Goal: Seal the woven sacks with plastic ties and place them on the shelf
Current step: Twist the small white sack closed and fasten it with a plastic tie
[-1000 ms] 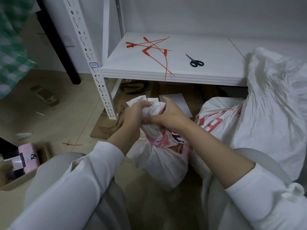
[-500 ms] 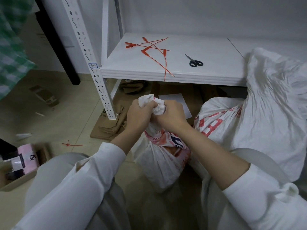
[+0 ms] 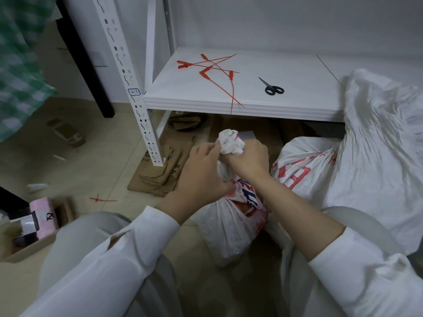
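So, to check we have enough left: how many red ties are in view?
5: four ties lie crossed on the shelf left of the scissors, one tie on the floor; overlaps may hide another.

Left hand (image 3: 201, 173) slid lower on the sack (image 3: 229, 229) — mouth bunched tighter.

Storeroom: metal shelf (image 3: 240, 100), flattened cartons (image 3: 160, 172)

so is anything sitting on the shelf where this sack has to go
Yes. Red plastic ties lie spread over the shelf's left part, black scissors mid-shelf, and a large white sack covers its right end. The small sack sits below.
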Available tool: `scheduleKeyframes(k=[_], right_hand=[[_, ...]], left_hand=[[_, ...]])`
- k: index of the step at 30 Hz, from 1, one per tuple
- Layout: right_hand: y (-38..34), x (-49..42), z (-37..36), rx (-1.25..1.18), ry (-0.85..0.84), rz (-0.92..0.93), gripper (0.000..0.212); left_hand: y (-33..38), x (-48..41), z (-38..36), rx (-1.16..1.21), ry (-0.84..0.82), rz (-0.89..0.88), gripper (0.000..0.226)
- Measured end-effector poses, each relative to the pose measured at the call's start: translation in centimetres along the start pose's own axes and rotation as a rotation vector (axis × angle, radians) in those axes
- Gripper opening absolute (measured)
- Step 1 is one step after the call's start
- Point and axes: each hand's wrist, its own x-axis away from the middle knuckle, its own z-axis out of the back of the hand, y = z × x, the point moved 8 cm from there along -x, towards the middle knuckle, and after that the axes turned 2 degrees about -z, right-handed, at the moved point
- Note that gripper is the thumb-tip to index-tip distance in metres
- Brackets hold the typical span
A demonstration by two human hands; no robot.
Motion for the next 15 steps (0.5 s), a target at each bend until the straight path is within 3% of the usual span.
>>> scheduleKeyframes(k=[3, 10, 13, 15], right_hand=[[0.0, 0.2, 0.3, -0.028, 0.036, -0.001, 0.036], [0.1, 0.4, -0.3, -0.164, 0.017, -0.004, 0.034], [-0.5, 1.3, -0.9, -0.208, -0.049, 0.022, 0.033], [-1.1, 2.0, -1.2, -0.257, -0.1, 0.038, 0.034]], left_hand=[[0.1, 0.3, -1.0, -0.17, -0.016, 0.022, 0.106], [-0.9, 0.2, -3.2, 0.106, -0.034, 0.094, 0.128], [-2.4, 0.0, -4.3, 0.169, -0.008, 0.178, 0.126], [-3.3, -0.2, -4.5, 0.174, 0.054, 0.221, 0.105]])
